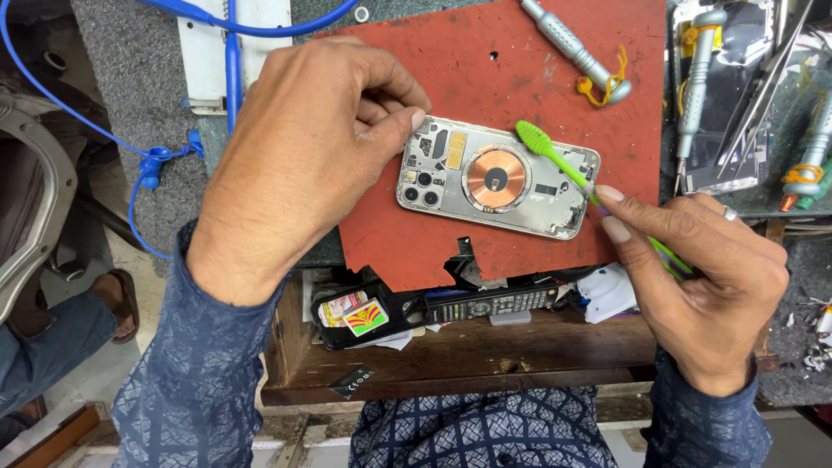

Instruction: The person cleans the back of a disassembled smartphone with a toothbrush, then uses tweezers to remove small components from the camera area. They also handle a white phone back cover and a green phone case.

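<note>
An opened phone shell [497, 178], camera holes and copper coil exposed, is pinned at its top-left corner by the left hand [312, 147], grip closed w/ fingertips curled on the frame. A green toothbrush [555, 160] is pinched in the right hand [693, 269], bristles laid on the shell's upper right. The shell lies mid red mat [520, 69] on the tabletop; a screwdriver [576, 48] sits above, a remote [490, 303] below.

Wooden workbench [485, 355] under a grey top [139, 78], with a red mat [520, 52] on it. On the mat: an opened phone body [497, 178] (copper coil showing), a silver screwdriver [576, 50]. More screwdrivers [698, 82] at right.
</note>
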